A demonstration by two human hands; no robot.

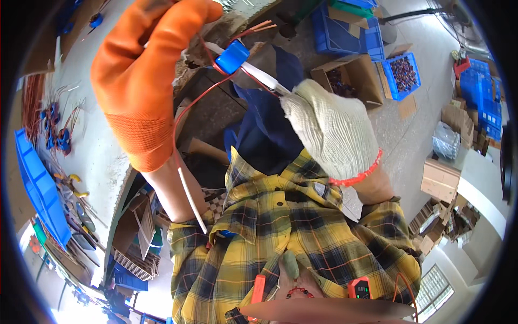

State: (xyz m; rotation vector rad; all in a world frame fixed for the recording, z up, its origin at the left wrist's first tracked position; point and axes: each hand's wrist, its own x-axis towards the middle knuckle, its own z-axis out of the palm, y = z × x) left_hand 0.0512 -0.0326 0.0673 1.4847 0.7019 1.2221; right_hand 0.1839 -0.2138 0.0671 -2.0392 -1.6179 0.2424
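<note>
Blue coil core (232, 56), a small glossy block, sits in mid-air near the top centre of my head-camera view, between the two gloved hands. Red wire (216, 85) loops about it; bare copper ends (263, 26) fan out to its upper right, and a long length curves down past the left wrist to a straight white sleeve (191, 200). White tool (258, 74), slim and pale, reaches from the right hand (330, 128) to the core; whether it passes through or behind, I cannot tell. That hand, in a cream knitted glove with a red cuff, is clamped on the tool. Left hand (145, 65), in an orange rubber glove, has its fingers curled above the core, but the top edge cuts them off, so I cannot tell whether they pinch the wire. I judge the step in hand to be working wire around the core; the next move calls for a steady core and a snug, untwisted strand. Below is a yellow-and-black plaid shirt (280, 216). To the left, more wired cores (56, 127) and a blue tray (40, 189) lie on a grey bench (102, 162); at upper right, an open carton (372, 83) stands beside a blue crate (413, 89) of small parts.
</note>
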